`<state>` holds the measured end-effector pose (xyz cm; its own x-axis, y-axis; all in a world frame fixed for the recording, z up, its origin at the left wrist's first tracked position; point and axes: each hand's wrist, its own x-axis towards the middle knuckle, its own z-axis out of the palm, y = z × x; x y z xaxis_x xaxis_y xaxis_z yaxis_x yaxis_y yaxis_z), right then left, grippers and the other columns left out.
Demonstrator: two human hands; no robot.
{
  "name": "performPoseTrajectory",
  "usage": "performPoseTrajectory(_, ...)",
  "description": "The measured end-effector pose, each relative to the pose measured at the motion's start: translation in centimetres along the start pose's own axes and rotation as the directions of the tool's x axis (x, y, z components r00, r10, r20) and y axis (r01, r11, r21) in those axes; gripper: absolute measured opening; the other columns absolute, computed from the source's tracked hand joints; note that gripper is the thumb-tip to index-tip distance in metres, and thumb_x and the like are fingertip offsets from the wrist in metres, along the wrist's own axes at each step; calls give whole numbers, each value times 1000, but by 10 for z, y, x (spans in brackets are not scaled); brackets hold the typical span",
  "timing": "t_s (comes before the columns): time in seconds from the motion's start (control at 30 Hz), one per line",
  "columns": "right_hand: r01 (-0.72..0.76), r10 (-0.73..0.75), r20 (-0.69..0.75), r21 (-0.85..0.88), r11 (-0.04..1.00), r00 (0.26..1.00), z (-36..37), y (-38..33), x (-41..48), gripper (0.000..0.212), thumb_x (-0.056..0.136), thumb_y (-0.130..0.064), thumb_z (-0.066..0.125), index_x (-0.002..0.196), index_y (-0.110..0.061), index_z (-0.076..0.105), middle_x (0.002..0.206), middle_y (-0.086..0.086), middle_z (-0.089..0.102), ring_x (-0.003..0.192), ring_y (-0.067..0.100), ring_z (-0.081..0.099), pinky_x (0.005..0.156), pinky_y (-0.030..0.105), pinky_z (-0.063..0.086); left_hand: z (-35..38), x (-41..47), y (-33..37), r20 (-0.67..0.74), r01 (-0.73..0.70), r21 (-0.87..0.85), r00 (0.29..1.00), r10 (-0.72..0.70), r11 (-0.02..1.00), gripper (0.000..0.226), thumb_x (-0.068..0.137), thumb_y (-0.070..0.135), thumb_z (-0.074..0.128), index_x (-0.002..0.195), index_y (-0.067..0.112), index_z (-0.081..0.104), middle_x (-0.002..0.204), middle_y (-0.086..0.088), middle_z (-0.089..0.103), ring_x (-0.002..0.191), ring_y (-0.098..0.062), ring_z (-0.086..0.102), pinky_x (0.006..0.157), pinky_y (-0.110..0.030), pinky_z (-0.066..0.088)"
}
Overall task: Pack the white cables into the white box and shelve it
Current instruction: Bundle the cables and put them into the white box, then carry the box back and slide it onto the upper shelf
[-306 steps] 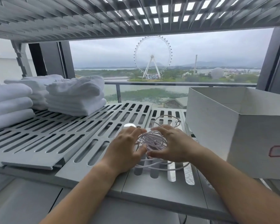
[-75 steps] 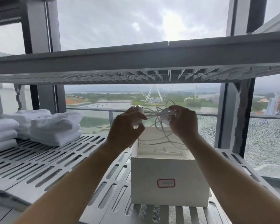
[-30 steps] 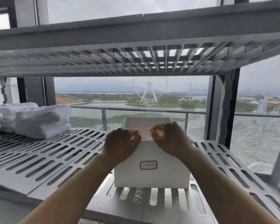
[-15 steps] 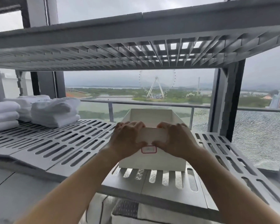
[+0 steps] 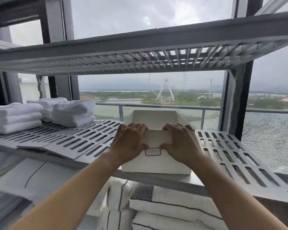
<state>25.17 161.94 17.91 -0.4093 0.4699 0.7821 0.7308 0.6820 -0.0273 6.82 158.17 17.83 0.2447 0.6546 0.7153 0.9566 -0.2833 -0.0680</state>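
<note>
Head view: left hand (image 5: 128, 143) and right hand (image 5: 181, 143) grip the near wall of the open white cardboard box (image 5: 156, 165), fingers over its rim, on a grey slotted shelf (image 5: 83, 138). The white cables held above it moments ago are unseen, likely packed. Its red-bordered label (image 5: 153, 151) faces the hands; the long axis seemingly runs beyond them.

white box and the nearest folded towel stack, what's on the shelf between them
Nothing. In the head view, the grey slotted shelf between the white box and the towel stack is bare.

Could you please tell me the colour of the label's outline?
Red, on the white paper label; head view.
</note>
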Motion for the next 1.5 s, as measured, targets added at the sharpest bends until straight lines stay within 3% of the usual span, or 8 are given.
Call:
performPoseTrajectory(0.27, 102, -98, -70, 58, 993, 993, -19, -98, -17, 39, 54, -28, 81, 86, -22, 58, 85, -4, 69, 83, 22, 59, 65, 25, 14, -80, -80, -23, -37, 37, 69, 999, -35, 997, 39, 71, 36, 71, 100, 18, 52, 99, 0, 61, 95, -25, 54, 75, -35, 27)
performPoseTrajectory(0.5, 225, -211, -89, 218, 949, 974, -17, -225, -29, 40, 54, -26, 83, 87, -19, 60, 84, -2, 69, 81, 24, 60, 65, 24, 15, -172, -186, -59, -37, 169, 191, 986, -165, 967, 38, 73, 37, 70, 99, 16, 52, 97, 0, 60, 94, -24, 54, 77, -36, 27)
performPoseTrajectory(0.83, 396, -370, -158, 510, 764, 916, -5, -439, -56, 38, 53, -21, 84, 84, -17, 62, 84, 1, 70, 77, 24, 61, 63, 26, 13, -317, -359, -101, -114, 423, 453, 900, -420, 785, 35, 72, 35, 73, 90, 15, 51, 88, -2, 60, 86, -26, 55, 73, -35, 25)
performPoseTrajectory(1.03, 487, -461, -234, 662, 569, 856, -1, -570, -73, 35, 54, -21, 82, 80, -18, 60, 84, 0, 70, 78, 25, 60, 66, 29, 18, -402, -457, -109, -225, 550, 599, 813, -537, 582, 34, 67, 30, 77, 85, 14, 53, 83, 0, 62, 80, -25, 57, 70, -32, 26)
performPoseTrajectory(1.23, 570, -542, -357, 766, 295, 760, 2, -703, -95, 39, 50, -20, 86, 79, -15, 59, 76, -2, 67, 70, 25, 59, 65, 29, 28, -478, -551, -105, -355, 618, 729, 709, -610, 294, 40, 57, 21, 84, 82, 16, 54, 76, 5, 61, 71, -23, 58, 66, -31, 26)
performPoseTrajectory(1.5, 598, -540, -551, 795, -106, 637, -11, -854, -108, 39, 49, -15, 85, 76, -14, 58, 69, -2, 63, 63, 26, 55, 58, 32, 13, -563, -625, -97, -514, 606, 789, 558, -652, -102, 43, 56, 22, 84, 84, 17, 52, 77, 3, 61, 73, -24, 57, 67, -31, 24)
